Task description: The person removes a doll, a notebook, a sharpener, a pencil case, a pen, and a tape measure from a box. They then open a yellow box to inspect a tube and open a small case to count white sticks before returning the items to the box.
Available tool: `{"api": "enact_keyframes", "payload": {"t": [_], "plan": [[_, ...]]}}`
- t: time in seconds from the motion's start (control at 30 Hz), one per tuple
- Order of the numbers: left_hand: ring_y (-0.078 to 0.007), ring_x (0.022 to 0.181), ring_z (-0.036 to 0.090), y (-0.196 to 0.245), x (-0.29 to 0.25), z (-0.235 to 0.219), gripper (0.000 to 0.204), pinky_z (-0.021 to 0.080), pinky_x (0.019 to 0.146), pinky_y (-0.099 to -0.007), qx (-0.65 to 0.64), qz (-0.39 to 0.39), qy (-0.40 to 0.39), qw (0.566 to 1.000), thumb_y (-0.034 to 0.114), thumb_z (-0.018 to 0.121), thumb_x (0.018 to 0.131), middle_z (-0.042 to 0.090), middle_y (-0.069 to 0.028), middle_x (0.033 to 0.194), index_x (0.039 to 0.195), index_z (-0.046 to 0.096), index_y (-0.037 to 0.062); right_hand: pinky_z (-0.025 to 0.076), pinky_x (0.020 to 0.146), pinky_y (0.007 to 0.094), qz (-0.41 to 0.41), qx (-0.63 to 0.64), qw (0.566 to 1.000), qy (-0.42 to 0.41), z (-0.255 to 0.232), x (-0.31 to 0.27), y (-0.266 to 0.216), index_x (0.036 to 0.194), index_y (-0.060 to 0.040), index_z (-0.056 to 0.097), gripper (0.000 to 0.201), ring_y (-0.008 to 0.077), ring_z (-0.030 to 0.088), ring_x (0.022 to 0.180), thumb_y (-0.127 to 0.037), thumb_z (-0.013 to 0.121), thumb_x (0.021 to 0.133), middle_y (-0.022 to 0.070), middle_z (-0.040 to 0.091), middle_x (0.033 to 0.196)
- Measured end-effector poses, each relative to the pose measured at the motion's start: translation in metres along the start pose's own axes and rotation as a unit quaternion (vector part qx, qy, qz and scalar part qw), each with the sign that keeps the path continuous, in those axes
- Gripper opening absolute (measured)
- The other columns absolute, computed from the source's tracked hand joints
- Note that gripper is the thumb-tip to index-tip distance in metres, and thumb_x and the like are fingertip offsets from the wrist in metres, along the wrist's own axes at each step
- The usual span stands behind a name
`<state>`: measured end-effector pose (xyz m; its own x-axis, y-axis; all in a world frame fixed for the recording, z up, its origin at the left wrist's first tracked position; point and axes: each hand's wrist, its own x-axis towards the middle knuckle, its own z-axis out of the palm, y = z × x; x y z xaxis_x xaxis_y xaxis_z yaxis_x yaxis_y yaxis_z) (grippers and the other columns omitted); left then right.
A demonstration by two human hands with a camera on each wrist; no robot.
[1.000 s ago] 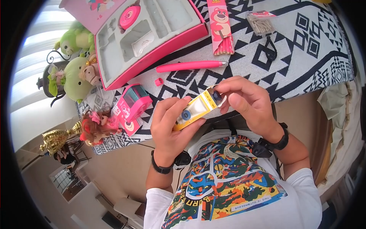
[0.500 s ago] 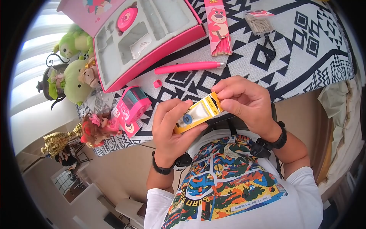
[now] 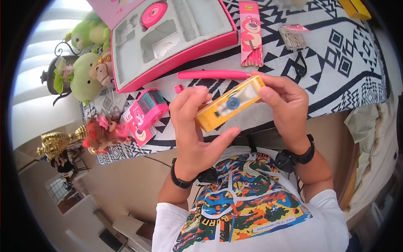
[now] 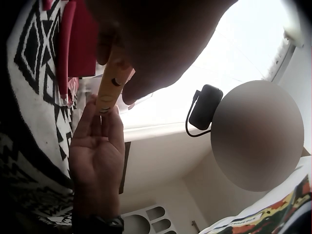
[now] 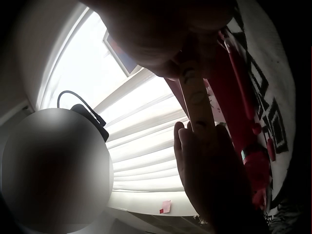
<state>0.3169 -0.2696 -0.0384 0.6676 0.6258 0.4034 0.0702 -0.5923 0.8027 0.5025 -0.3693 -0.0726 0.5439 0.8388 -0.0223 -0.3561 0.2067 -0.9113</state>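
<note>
A small yellow box (image 3: 210,119) with a clear window is held up in front of the shirt, over the table's near edge. A round blue piece (image 3: 233,103) shows through the window. My right hand (image 3: 287,107) pinches the box's upper right end between thumb and fingers. Around the lower left end, my left hand (image 3: 191,134) is spread, its thumb stretched out below the box and its fingers above. In the left wrist view the box (image 4: 111,85) is seen along its narrow side, with the right hand (image 4: 97,156) at its lower end.
On the patterned tablecloth (image 3: 327,90) lie an open pink case (image 3: 180,61), a pink pen (image 3: 210,74), a pencil pack (image 3: 252,38) and a bag of short sticks (image 3: 292,38). A pink sharpener (image 3: 155,113), dolls (image 3: 105,132) and green plush toys (image 3: 84,77) stand left.
My right hand has gone from working at the box's end flap to pinching that end. The left hand has loosened its grip and spread. The box has tilted and shifted up and right.
</note>
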Motion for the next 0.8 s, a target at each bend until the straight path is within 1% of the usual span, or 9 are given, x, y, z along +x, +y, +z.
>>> {"api": "enact_keyframes", "payload": {"t": [0.03, 0.13, 0.23, 0.37, 0.4, 0.53, 0.6, 0.77, 0.8], "plan": [[-0.0246, 0.119, 0.054, 0.000, 0.001, 0.002, 0.086, 0.053, 0.095, -0.0367, -0.001, 0.000, 0.013, 1.000, 0.006, 0.089, 0.073, 0.042, -0.0160, 0.140, 0.145, 0.043, 0.0029, 0.060, 0.088, 0.0305, 0.019, 0.017, 0.999, 0.021, -0.004, 0.003, -0.002, 0.123, 0.0045, 0.067, 0.031, 0.0180, 0.071, 0.101, -0.006, 0.072, 0.094, 0.0158, 0.072, 0.117], [-0.0312, 0.139, 0.047, 0.000, 0.003, 0.014, 0.079, 0.049, 0.110, -0.0437, -0.251, 0.008, 0.053, 0.967, 0.002, 0.082, 0.080, 0.039, -0.0192, 0.145, 0.147, 0.040, 0.0022, 0.062, 0.087, 0.0338, 0.036, 0.083, 0.995, 0.041, -0.009, 0.005, -0.005, 0.122, 0.0074, 0.066, 0.030, 0.0217, 0.073, 0.099, -0.010, 0.067, 0.098, 0.0180, 0.072, 0.114], [-0.0310, 0.134, 0.053, -0.005, 0.001, 0.016, 0.073, 0.050, 0.108, -0.0426, -0.278, 0.049, 0.068, 0.957, 0.001, 0.080, 0.082, 0.041, -0.0201, 0.144, 0.145, 0.042, 0.0000, 0.063, 0.089, 0.0357, 0.065, 0.127, 0.988, 0.059, -0.015, 0.002, -0.004, 0.122, 0.0106, 0.064, 0.031, 0.0246, 0.073, 0.103, -0.012, 0.062, 0.101, 0.0219, 0.070, 0.119], [-0.0277, 0.119, 0.061, -0.005, 0.003, 0.013, 0.050, 0.053, 0.099, -0.0386, -0.224, 0.078, 0.077, 0.969, 0.001, 0.074, 0.087, 0.053, -0.0204, 0.132, 0.132, 0.054, -0.0036, 0.062, 0.092, 0.0363, 0.072, 0.160, 0.983, 0.060, -0.017, -0.002, -0.004, 0.125, 0.0093, 0.062, 0.032, 0.0254, 0.072, 0.108, -0.014, 0.060, 0.102, 0.0242, 0.067, 0.126], [-0.0271, 0.110, 0.064, -0.002, 0.005, 0.012, 0.041, 0.054, 0.091, -0.0364, -0.183, 0.064, 0.098, 0.976, 0.001, 0.075, 0.087, 0.061, -0.0186, 0.121, 0.125, 0.061, -0.0024, 0.062, 0.092, 0.0364, 0.072, 0.166, 0.981, 0.064, -0.015, -0.002, -0.004, 0.125, 0.0091, 0.062, 0.032, 0.0254, 0.072, 0.107, -0.014, 0.059, 0.103, 0.0242, 0.067, 0.126], [-0.0282, 0.104, 0.066, 0.003, 0.008, 0.007, 0.039, 0.055, 0.087, -0.0358, -0.105, 0.096, 0.120, 0.983, 0.001, 0.079, 0.082, 0.065, -0.0167, 0.116, 0.119, 0.068, -0.0005, 0.061, 0.093, 0.0363, 0.066, 0.166, 0.982, 0.061, -0.013, 0.000, -0.002, 0.125, 0.0080, 0.062, 0.032, 0.0248, 0.072, 0.108, -0.015, 0.059, 0.103, 0.0222, 0.068, 0.125], [-0.0296, 0.100, 0.067, 0.003, 0.012, 0.003, 0.042, 0.055, 0.084, -0.0363, 0.017, 0.151, 0.087, 0.985, 0.000, 0.082, 0.076, 0.067, -0.0157, 0.116, 0.117, 0.072, 0.0014, 0.061, 0.093, 0.0363, 0.074, 0.174, 0.980, 0.060, -0.008, 0.001, -0.004, 0.126, 0.0073, 0.062, 0.032, 0.0246, 0.071, 0.108, -0.016, 0.058, 0.104, 0.0207, 0.069, 0.124], [-0.0302, 0.101, 0.068, 0.012, 0.015, -0.006, 0.045, 0.056, 0.085, -0.0372, 0.084, 0.157, 0.093, 0.980, -0.002, 0.084, 0.072, 0.066, -0.0178, 0.121, 0.115, 0.074, 0.0013, 0.061, 0.092, 0.0355, 0.114, 0.196, 0.973, 0.037, -0.004, 0.002, -0.008, 0.132, 0.0052, 0.059, 0.037, 0.0243, 0.071, 0.109, -0.020, 0.058, 0.105, 0.0167, 0.069, 0.122], [-0.0309, 0.101, 0.068, 0.015, 0.015, -0.007, 0.044, 0.056, 0.085, -0.0378, 0.097, 0.152, 0.097, 0.979, -0.002, 0.085, 0.072, 0.066, -0.0189, 0.122, 0.114, 0.074, 0.0013, 0.061, 0.090, 0.0351, 0.145, 0.210, 0.967, 0.001, 0.000, 0.002, -0.012, 0.134, 0.0048, 0.057, 0.038, 0.0245, 0.071, 0.109, -0.021, 0.058, 0.105, 0.0165, 0.069, 0.123]]}}
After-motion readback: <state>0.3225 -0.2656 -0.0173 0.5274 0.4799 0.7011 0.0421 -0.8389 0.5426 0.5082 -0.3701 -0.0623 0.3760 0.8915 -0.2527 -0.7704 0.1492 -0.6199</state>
